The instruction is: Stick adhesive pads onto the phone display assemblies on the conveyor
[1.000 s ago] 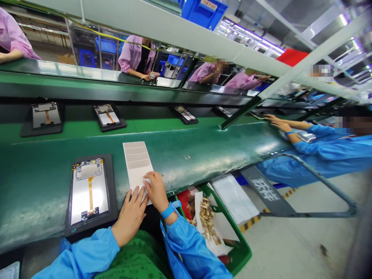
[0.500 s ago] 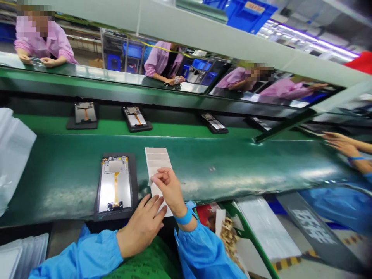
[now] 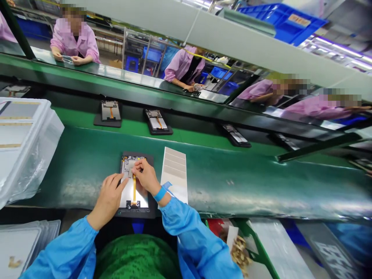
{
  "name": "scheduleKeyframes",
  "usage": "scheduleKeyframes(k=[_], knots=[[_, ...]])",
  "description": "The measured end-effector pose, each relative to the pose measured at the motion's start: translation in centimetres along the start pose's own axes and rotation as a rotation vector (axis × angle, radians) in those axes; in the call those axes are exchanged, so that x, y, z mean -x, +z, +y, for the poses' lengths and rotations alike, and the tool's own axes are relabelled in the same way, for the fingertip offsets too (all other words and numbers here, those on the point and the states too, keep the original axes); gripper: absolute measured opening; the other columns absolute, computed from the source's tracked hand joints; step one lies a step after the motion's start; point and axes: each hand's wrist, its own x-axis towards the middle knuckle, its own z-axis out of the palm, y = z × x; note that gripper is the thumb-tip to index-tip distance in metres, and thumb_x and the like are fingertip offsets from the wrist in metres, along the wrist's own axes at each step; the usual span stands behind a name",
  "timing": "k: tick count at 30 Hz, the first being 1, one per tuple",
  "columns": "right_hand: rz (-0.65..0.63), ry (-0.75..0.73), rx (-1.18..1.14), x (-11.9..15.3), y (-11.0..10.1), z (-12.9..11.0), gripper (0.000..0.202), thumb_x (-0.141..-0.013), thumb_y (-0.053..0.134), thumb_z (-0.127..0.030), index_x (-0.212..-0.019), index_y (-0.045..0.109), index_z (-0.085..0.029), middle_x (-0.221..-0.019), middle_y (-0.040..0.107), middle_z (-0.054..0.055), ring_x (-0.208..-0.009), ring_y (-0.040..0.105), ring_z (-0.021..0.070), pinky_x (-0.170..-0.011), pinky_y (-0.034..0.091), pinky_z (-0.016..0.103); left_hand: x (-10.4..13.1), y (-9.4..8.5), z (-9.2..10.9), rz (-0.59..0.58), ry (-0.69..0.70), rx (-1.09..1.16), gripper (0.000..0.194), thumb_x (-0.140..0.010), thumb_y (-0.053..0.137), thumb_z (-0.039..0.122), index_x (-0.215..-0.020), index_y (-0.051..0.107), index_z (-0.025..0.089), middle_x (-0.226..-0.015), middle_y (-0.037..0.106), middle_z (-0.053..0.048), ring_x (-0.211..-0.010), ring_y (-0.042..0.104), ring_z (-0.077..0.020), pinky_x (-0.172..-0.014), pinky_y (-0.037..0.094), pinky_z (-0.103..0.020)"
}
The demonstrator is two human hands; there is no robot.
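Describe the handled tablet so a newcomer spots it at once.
Find the green bench across the view. On it, left of the pale sheet, lies an open tablet on a dark board. Unlike the tablets on the belt behind, it has the left hand and right hand over it.

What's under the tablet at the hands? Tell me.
A dark tray shows past the right edge of the tablet. The part directly beneath is covered and can't be seen.

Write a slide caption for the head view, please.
Right hand pinches a grey piece over an opened device, left hand alongside, pale sheet nearby.
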Motion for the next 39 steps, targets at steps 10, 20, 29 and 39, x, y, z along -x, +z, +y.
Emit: scheduleKeyframes(k=[10, 20, 29, 39], knots=[[0.052, 0.026, 0.140, 0.2, 0.6, -1.1, 0.014, -0.082, 0.064, -0.014, -0.086, 0.055, -0.024, -0.074, 0.066, -0.004, -0.071, 0.066, 0.0156, -0.070, 0.049, 0.027, -1.5, 0.4, -0.1, -0.018, 0.032, -0.098, 0.052, -0.087, 0.045, 0.002, -0.134, 0.061, 0.017, -0.131, 0.057, -0.018, -0.121, 0.047, -0.0328, -0.100, 0.044, -0.051], [0.047, -0.149, 0.315, 0.3, 0.5, -0.5, 0.012, -0.088, 0.062, -0.015, -0.095, 0.057, -0.023, -0.088, 0.065, 0.000, -0.079, 0.064, 0.0169, -0.077, 0.050, 0.030, -2.8, -0.6, 1.4, -0.134, 0.020, -0.230, 0.045, -0.091, 0.045, 0.006, -0.132, 0.060, 0.015, -0.131, 0.058, -0.016, -0.117, 0.050, -0.0313, -0.101, 0.041, -0.050], [0.201, -0.163, 0.216, 6.2, -5.1, -2.6, 0.012, -0.095, 0.052, -0.023, -0.106, 0.060, -0.023, -0.130, 0.053, 0.011, -0.098, 0.062, 0.0199, -0.074, 0.053, 0.032, -3.4, -0.6, 1.7, -0.172, 0.011, -0.274, 0.040, -0.095, 0.041, 0.009, -0.132, 0.056, 0.011, -0.127, 0.058, -0.017, -0.108, 0.051, -0.0295, -0.086, 0.048, -0.043], [0.212, -0.103, 0.177, 14.4, -8.8, -0.2, 0.015, -0.100, 0.049, -0.033, -0.101, 0.062, -0.024, -0.128, 0.057, 0.010, -0.098, 0.064, 0.0206, -0.072, 0.054, 0.032, -2.9, -0.4, 1.9, -0.115, 0.033, -0.317, 0.044, -0.093, 0.043, 0.007, -0.135, 0.054, 0.013, -0.121, 0.060, -0.015, -0.102, 0.052, -0.0280, -0.084, 0.044, -0.043]])
